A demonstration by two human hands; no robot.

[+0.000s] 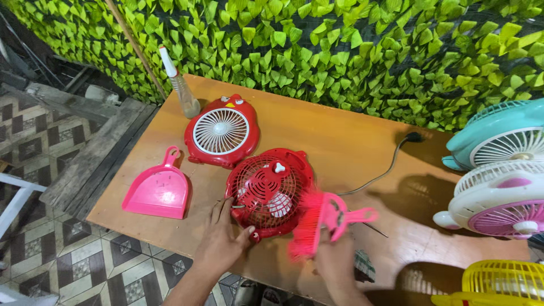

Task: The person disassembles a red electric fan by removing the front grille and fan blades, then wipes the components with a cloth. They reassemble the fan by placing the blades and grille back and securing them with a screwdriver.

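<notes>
- Orange-brown wooden surface (340, 141), rectangular, set against a wall of green artificial leaves (351, 51).
- Floor left of it: patterned dark-and-pale tiles (79, 260), grey planks (96, 147) along the surface edge.
- Left hand (222, 238) lies flat with fingers spread, released grip, touching the lower left rim of the red round plastic fan grille part (269, 190), which lies flat near the front middle of the surface.
- Right hand (334, 260) has a clenched grip on the pink plastic hand brush (317, 224), bristles blurred, just right of and touching or overlapping the red grille edge; cannot tell which.
- Red plastic fan front with white round grille (222, 131) lies behind the red grille part, near it.
- Pink plastic dustpan (157, 192) lies flat at the left, nothing visible in it.
- Clear spray bottle with white nozzle (181, 90) stands at the back left corner, contents unclear.
- Black cord (385, 170) runs from the red part towards a plug near the leaves.
- Right edge: teal fan (498, 136), white-and-pink fan (504, 198), yellow fan grille (498, 283), close together.
</notes>
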